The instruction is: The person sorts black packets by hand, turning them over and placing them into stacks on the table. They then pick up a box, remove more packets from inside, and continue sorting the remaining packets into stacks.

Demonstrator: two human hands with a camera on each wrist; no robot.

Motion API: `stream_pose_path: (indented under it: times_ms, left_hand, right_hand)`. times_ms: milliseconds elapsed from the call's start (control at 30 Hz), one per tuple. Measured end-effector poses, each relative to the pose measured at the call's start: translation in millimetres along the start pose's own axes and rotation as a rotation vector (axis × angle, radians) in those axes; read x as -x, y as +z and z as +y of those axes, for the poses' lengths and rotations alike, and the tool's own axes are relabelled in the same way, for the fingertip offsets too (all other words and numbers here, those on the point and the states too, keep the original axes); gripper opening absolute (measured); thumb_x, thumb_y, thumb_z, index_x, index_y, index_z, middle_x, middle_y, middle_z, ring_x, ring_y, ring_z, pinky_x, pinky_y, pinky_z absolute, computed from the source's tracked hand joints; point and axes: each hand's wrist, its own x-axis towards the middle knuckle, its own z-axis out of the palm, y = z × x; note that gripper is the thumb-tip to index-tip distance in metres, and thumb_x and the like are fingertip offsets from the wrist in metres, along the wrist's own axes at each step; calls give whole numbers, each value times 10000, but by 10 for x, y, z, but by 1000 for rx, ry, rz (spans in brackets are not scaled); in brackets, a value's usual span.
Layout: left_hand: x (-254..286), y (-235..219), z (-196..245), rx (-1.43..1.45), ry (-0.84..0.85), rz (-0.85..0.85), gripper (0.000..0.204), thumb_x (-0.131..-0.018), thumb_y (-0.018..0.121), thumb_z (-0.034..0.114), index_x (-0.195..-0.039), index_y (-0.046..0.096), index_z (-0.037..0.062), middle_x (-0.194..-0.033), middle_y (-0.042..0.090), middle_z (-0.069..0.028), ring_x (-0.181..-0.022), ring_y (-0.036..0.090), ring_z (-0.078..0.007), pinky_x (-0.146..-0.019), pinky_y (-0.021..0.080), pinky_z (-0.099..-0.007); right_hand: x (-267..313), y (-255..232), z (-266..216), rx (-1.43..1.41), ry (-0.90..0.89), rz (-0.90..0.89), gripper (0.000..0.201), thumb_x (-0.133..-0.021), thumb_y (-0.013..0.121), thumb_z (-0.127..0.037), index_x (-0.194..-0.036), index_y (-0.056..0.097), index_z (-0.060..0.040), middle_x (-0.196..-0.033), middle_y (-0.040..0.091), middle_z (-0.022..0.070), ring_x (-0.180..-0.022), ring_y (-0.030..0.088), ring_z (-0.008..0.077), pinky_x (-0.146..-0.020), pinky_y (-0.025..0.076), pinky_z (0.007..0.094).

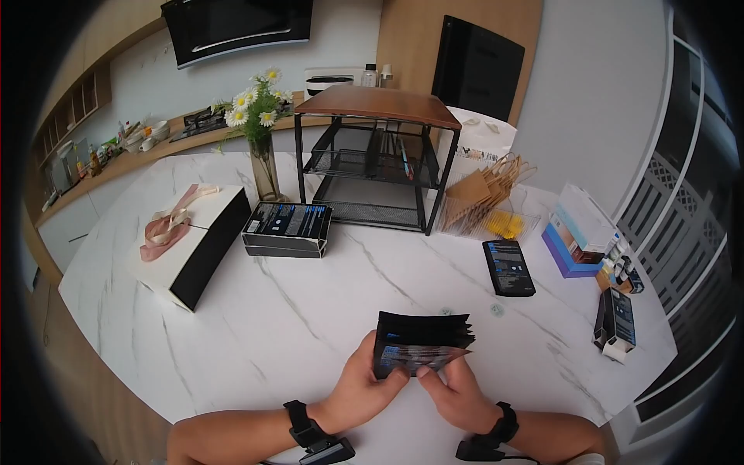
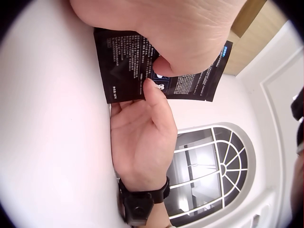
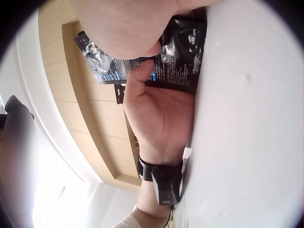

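Note:
Both hands hold a fanned stack of black printed packets [image 1: 418,345] above the front of the white marble-patterned table. The left hand [image 1: 363,390] grips the stack's left side, thumb on the near face. At the lower right, the right hand [image 1: 459,395] pinches it, its thumb close to the left thumb. In the left wrist view the packet [image 2: 126,66] shows small white print, with the right hand [image 2: 142,137] beyond it. The right wrist view shows the packets [image 3: 178,61] with the left hand [image 3: 159,118] on their far side.
Another black packet stack [image 1: 510,268] lies right of centre. A black box [image 1: 287,230] and a white box with ribbon [image 1: 186,240] are at left. A metal rack [image 1: 372,209], flower vase [image 1: 264,170] and clear bin of paper bags stand behind. At right are an open black box [image 1: 618,322] and cartons.

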Motion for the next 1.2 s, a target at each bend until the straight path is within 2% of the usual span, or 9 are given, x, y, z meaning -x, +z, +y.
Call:
stream_pose_path:
  times_ms: [133,233,300,433,533,633,733,1000,1200]
  left_hand:
    - [7,5,47,-82,15,6,465,-926,632,-15,-1363,474,-12,-1164,628,-76,-1063,595,-133,-929,505,-294]
    - [-1,13,17,-107,9,5,450,-937,655,12,-1351,480,-22,-1135,648,-75,-1035,610,-131,-911,518,-300]
    - [-4,18,17,-89,-13,5,445,-943,667,28,-1345,483,-26,-1122,657,-72,-1021,616,-126,-903,524,-303]
    - [37,46,117,-39,-80,-30,401,-979,656,69,-1332,489,-23,-1126,659,-54,-1029,609,-106,-909,520,-287]
    - [45,70,158,49,-64,-26,391,-1002,649,101,-1335,480,-15,-1157,644,-41,-1080,586,-95,-935,503,-279]
    - [37,94,279,220,-41,-61,415,-1015,664,150,-1347,468,-3,-1193,628,-37,-1127,568,-97,-965,489,-290]
    - [8,39,241,231,-10,-143,452,-1014,686,202,-1365,468,20,-1219,621,-40,-1137,573,-111,-977,488,-309]
    - [-21,15,254,174,-53,-204,509,-969,756,248,-1370,509,56,-1235,631,-48,-1106,610,-138,-959,503,-329]
    - [-12,-2,202,7,36,-205,601,-941,789,260,-1413,477,54,-1281,612,-48,-1130,596,-130,-954,506,-329]
  right_hand:
    - [1,-9,39,41,-21,-3,428,-1000,596,-75,-1381,432,30,-1251,594,156,-1139,579,229,-1004,455,376]
    - [3,-1,27,-15,45,0,413,-994,589,-53,-1370,440,27,-1230,608,118,-1104,591,191,-975,475,347]
    - [-15,23,-63,-265,147,23,391,-986,581,-34,-1353,458,22,-1217,617,85,-1086,590,146,-958,489,315]
    - [-37,-66,-214,-290,238,-19,366,-984,552,-17,-1340,476,22,-1221,612,69,-1093,581,121,-955,494,299]
    - [-89,-168,-254,-296,343,-92,326,-1012,558,-61,-1323,501,16,-1248,613,66,-1128,577,118,-989,485,310]
    - [-217,-305,-300,-518,454,-140,372,-1043,555,-132,-1386,495,0,-1292,610,61,-1182,573,129,-1042,460,325]
    - [-336,-497,-152,-763,574,-379,467,-1062,520,-159,-1502,437,-26,-1372,586,71,-1274,550,168,-1095,424,343]
    - [-360,-567,-121,-792,513,-518,494,-1059,542,-206,-1505,434,-23,-1405,570,86,-1305,534,189,-1106,419,377]
    - [-375,-544,-36,-830,501,-548,497,-1053,543,-174,-1513,420,-29,-1417,571,92,-1321,538,199,-1121,414,394]
